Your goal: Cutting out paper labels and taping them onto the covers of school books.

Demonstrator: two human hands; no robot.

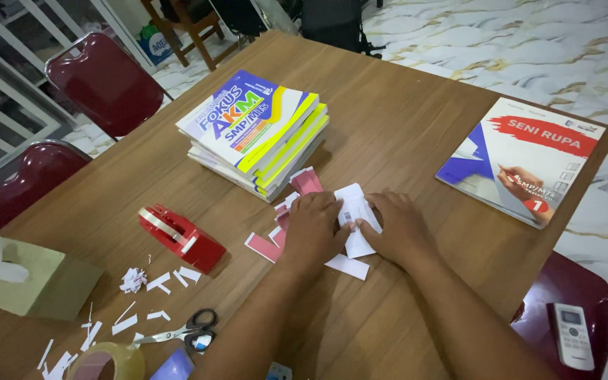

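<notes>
- While both hands worked at the middle of the brown tabletop, a pale green tissue box sat at the far left edge, a white tissue poking from its slot.
- Just right of it lay white paper scraps, a crumpled bit among them, and a clear tape roll stood at the bottom edge.
- Nearby, a red tape dispenser rested at an angle above black-handled scissors.
- Behind the hands, a stack of books with a blue, white and yellow cover stood near the tabletop's middle.
- Red and white paper pieces lay spread around and under the hands, one red strip just beside the stack.
- Pressing flat, the left hand lay palm down on those pieces, its fingers held close together and touching the folded white paper.
- That white paper sat on the tabletop between the two hands, in front of the book stack.
- Beside it, the right hand held the paper's right edge down, fingers curled and pinching it against the thumb.
- Well apart at the right lay a single white, red and blue book.
- Off the tabletop, a white remote control lay on a dark red chair seat.
</notes>
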